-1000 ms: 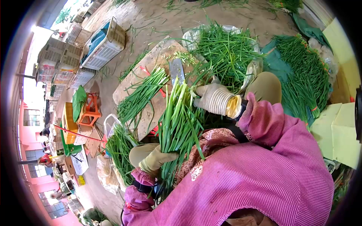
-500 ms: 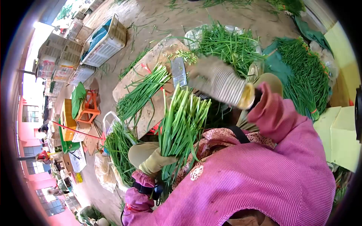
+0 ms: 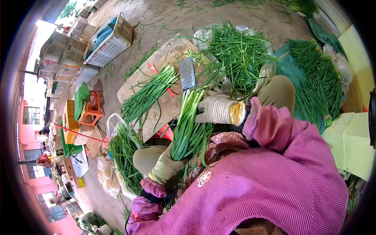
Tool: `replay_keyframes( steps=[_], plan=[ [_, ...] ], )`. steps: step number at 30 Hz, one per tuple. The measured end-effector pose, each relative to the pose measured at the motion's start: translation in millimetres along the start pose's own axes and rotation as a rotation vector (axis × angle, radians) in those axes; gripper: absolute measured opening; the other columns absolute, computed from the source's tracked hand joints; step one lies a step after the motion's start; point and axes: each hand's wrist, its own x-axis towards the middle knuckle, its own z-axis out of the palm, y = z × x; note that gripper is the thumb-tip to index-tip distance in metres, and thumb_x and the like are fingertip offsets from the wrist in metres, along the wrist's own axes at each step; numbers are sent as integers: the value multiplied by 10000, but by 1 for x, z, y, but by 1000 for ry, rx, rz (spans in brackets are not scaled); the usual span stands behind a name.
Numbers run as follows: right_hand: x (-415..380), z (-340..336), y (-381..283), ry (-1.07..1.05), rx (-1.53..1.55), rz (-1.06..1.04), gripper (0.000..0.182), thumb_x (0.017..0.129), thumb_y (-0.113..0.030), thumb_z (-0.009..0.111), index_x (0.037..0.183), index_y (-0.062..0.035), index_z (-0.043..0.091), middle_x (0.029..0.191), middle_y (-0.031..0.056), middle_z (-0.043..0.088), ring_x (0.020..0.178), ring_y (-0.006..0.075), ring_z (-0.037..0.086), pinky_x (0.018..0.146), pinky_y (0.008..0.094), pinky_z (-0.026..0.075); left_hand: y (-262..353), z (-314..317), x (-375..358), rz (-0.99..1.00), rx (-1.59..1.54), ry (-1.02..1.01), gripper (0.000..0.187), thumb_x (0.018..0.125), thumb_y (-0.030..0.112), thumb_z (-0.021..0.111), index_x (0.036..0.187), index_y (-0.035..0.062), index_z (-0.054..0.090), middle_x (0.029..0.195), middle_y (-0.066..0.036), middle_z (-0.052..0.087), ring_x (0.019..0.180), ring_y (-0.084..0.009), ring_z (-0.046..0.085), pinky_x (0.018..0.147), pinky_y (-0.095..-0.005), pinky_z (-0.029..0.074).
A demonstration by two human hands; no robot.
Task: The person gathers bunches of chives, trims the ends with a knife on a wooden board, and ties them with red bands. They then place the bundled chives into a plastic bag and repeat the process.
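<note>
Both my hands wear pale work gloves. Low on a bunch of garlic chives [image 3: 187, 127], my left hand [image 3: 167, 165] is wrapped round the green leaves. My right hand [image 3: 214, 109] grips the same bunch from the right side, near its white stem ends; part of its fingers is hidden. The stems point up and away from me. Just beyond their tips lies a cleaver [image 3: 187, 73] with a broad metal blade, on a worn wooden board [image 3: 135, 84]. A second bunch of chives [image 3: 150, 90] rests on the board, beside a red tie [image 3: 152, 68] and cut stem ends [image 3: 194, 56].
Loose chives [image 3: 239, 55] lie heaped on plastic beyond my right knee. Tied bundles [image 3: 317, 82] are stacked at the right. More chives [image 3: 125, 154] fill a bag by my left knee. An orange stool [image 3: 93, 109] and a plastic crate [image 3: 111, 41] stand at the left.
My right hand, blurred above the board before, has come down to the bunch and closed on it. The bunch is gathered narrower, with its stem ends closer together.
</note>
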Motion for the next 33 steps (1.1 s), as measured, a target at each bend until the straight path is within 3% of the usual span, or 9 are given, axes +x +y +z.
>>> replay_keyframes(
  steps=[6,9,11,14,16,19,21,25,33],
  plan=[
    [9,26,25,228,163,-216,268,801,-186,630,1056,-193,710,1129,70,666,1157,310,564,1025,456,397,5,-1,4,15,75,27,653,799,-10,735,1394,40,472,1269,-33,614,1149,-132,558,1006,-287,423],
    [15,3,28,452,-179,32,217,813,-181,605,991,-114,710,1014,115,687,1063,311,607,977,451,438,1,-11,2,5,6,-35,656,788,4,728,1391,43,475,1284,-36,601,1151,-140,549,1017,-297,410],
    [9,-32,47,422,-173,111,154,801,-167,595,778,-52,695,820,127,677,834,345,668,772,430,546,-3,-19,-1,11,101,-71,683,799,-5,728,1414,16,433,1236,-39,627,1100,-117,576,980,-280,441],
    [9,-81,112,371,-662,530,132,812,-102,585,843,-72,710,879,129,686,833,315,684,716,418,558,-4,-25,-12,-84,45,-68,572,809,34,721,1342,0,516,1188,-34,643,1068,-128,581,970,-286,438],
    [-2,-85,140,762,-774,433,230,865,-271,650,990,-90,717,966,144,704,971,296,673,867,422,526,-3,-25,-17,-114,-59,-85,439,822,89,720,1239,8,609,1136,-21,656,1019,-131,587,939,-281,445],
    [-6,-87,93,398,-331,413,421,889,-457,617,1085,-94,702,1053,163,697,993,312,664,891,389,513,-12,-34,-11,-150,-84,-144,446,817,97,731,1236,8,608,1132,-21,655,1016,-128,585,937,-278,445],
    [-10,-63,69,143,367,52,514,920,-524,551,1111,-66,688,1090,177,684,990,329,658,876,380,513,-17,-38,-7,-172,-89,-161,459,811,98,738,1242,9,604,1129,-22,655,1006,-128,585,931,-278,448],
    [-1,-32,25,-44,121,86,559,899,-533,551,1226,-85,625,1066,189,677,1028,345,646,951,418,467,-19,-38,-4,-114,-92,-213,468,807,103,744,1242,9,601,1123,-23,658,995,-132,594,910,-283,462],
    [1,-42,73,580,141,243,197,855,-260,629,898,-79,691,758,148,673,776,339,676,744,438,546,-22,-40,-19,-110,-145,-148,507,777,118,743,1251,15,592,1114,-29,659,995,-143,594,917,-290,456]
  ],
)
